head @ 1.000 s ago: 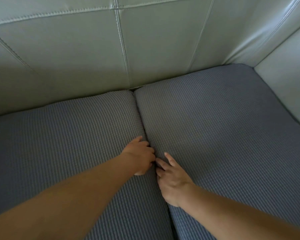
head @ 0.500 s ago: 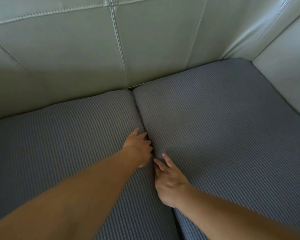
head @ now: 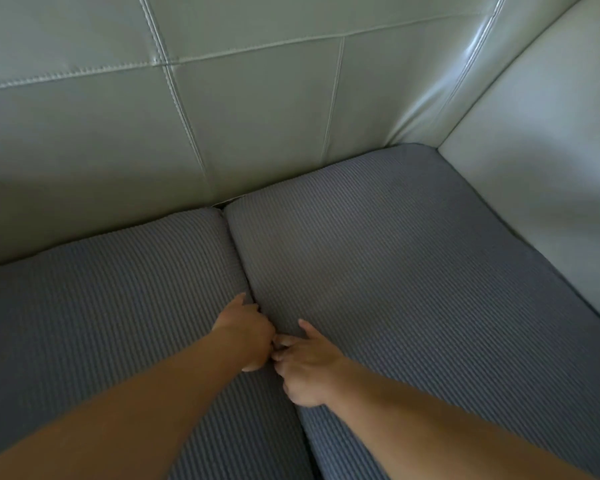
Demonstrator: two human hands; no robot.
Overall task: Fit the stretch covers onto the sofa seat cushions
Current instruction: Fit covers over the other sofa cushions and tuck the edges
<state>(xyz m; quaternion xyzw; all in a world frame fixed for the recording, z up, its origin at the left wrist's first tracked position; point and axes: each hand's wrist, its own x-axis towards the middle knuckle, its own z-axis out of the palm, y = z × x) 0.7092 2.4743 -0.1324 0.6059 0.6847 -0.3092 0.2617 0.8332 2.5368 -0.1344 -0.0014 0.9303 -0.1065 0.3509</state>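
Head view, looking down on a pale leather sofa. Two seat cushions, both already in grey ribbed stretch covers, lie side by side: the left cushion [head: 111,306] and the right cushion [head: 413,271]. The crease between them [head: 238,251] runs as the long axis, from the backrest [head: 257,133] at the far end toward the near edge, slanting slightly rightward as it nears the viewer. Both hands meet at this crease, about midway along it. The left hand [head: 246,332] rests on the left cushion's inner edge, fingers curled down into the gap; whether they pinch fabric cannot be told. The right hand [head: 305,368] lies just right of the crease, fingers bent toward it and touching the left hand's fingers, thumb extended on the right cover. Neither hand is clearly nearer. Judged step: tucking cover fabric into the crease. Open room lies along the crease, far and near; the armrest [head: 534,174] bounds the right cushion well to the right.
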